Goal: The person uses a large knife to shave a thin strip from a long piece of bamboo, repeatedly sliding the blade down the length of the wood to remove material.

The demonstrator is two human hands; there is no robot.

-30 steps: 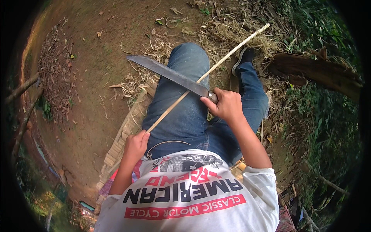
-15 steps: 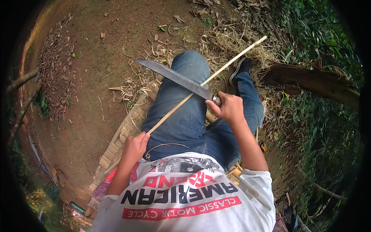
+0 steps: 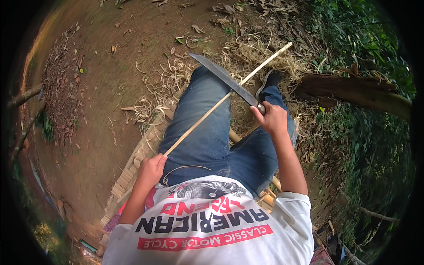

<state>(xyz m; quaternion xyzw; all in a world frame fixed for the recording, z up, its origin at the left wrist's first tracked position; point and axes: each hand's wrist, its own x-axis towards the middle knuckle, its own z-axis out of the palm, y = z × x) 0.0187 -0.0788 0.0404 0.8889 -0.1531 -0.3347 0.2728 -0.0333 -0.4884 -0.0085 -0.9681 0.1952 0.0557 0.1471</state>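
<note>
Stick was pale, slender and straight, slanting over the left thigh. Left hand was closed on its near end; right hand gripped the knife, dark blade crossing it. White shirt bore upside-down lettering: black, red, and white on a red band.

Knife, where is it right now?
In the head view's upper middle, the knife is in the grip of the right hand, crossing the stick near the left knee and pointing to the upper left.
</note>
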